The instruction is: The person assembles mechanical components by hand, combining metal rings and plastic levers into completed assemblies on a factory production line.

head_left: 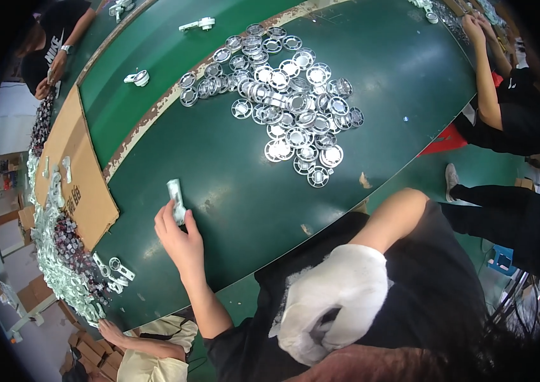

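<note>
My bare left hand is over the green table, its thumb and fingers closed around the lower end of a pale, handle-shaped plastic part. The upper end of that part sticks out beyond my fingertips. Close to my body is my right hand, in a white knitted glove. Its fingers are curled, and whatever they may hold is hidden. Ahead lies a spread pile of silvery round discs with spoked rims, out of contact with both hands.
A cardboard sheet stands along the left, beside a heap of pale plastic parts. A green conveyor belt carries a few pale parts past the chipped table edge. Co-workers' arms show at upper left, upper right and lower left.
</note>
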